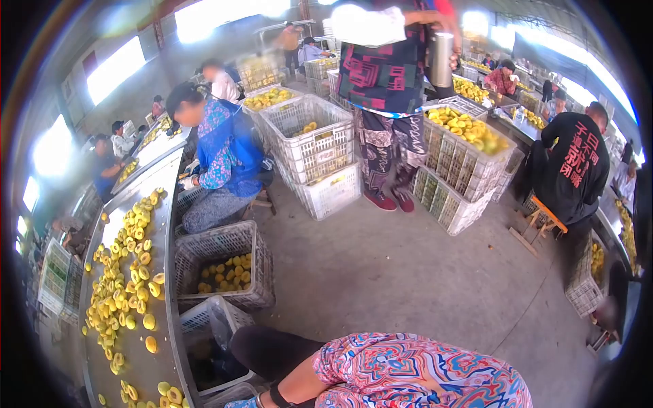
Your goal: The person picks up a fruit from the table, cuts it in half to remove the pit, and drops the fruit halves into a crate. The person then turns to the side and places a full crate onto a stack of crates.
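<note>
Yellow fruit (pixel 150 344), red “就” (pixel 580 158) on shirt (pixel 554 163)

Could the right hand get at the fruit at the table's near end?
Probably: the right forearm points toward the table, where the fruit lies loose and uncovered. The hand can't be made out at the bottom edge, so reach is uncertain.

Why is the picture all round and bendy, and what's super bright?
Head view: probably a very wide lens, with black edges and a curved long table; head view: the window at upper left glares white; head view: faraway workers look fuzzy.
</note>
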A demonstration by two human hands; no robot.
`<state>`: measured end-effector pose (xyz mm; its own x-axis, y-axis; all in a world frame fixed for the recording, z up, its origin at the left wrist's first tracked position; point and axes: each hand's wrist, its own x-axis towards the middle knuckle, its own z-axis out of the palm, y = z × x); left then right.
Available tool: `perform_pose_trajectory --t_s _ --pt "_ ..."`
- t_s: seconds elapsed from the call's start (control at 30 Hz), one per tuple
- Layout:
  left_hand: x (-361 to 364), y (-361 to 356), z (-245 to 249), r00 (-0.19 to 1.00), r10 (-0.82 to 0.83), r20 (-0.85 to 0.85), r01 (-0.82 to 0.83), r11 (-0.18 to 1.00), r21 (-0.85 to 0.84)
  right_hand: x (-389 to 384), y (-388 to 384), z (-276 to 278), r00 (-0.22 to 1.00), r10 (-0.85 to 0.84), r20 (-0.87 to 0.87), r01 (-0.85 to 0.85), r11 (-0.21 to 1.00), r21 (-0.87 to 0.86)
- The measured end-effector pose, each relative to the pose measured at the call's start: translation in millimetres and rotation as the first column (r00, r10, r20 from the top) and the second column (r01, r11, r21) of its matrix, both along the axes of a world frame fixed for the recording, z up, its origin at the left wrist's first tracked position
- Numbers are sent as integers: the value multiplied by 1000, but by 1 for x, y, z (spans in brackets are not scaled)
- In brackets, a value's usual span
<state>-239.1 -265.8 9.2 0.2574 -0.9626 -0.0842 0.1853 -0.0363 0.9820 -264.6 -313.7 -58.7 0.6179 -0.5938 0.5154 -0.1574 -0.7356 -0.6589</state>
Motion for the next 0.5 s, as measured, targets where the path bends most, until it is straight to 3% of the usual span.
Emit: perform_pose_trajectory --t_s 0.17,0.3,0.33,0.37,0.4,0.43,0.47,0.5 --pt "22 8 -7 997 57 -59 -57 998 -6 -2 7 8 1000 1 -3 -1 985 170" --pt "72 35 -23 946 211 -247 -232 971 -56 -58 33 87 989 128 77 -149 862 484" --pt "87 47 -28 916 253 -311 -290 954 -77 -50 31 75 991 116 65 -133 896 425" --pt "73 52 -1 862 352 -366 -360 932 48 -56 29 86 992 124 -9 -116 946 301" --pt "88 50 -12 845 464 -265 -472 881 35 -43 26 61 995 97 22 -98 992 81" --pt "88 55 -1 862 445 -242 -455 890 15 -36 23 46 992 70 -108 -82 990 -114" --pt "100 63 -2 912 376 -162 -382 924 -8 -29 27 61 992 66 -105 -36 963 267" --pt "101 69 15 902 326 -283 -308 945 108 -15 26 38 990 22 141 -53 974 220"
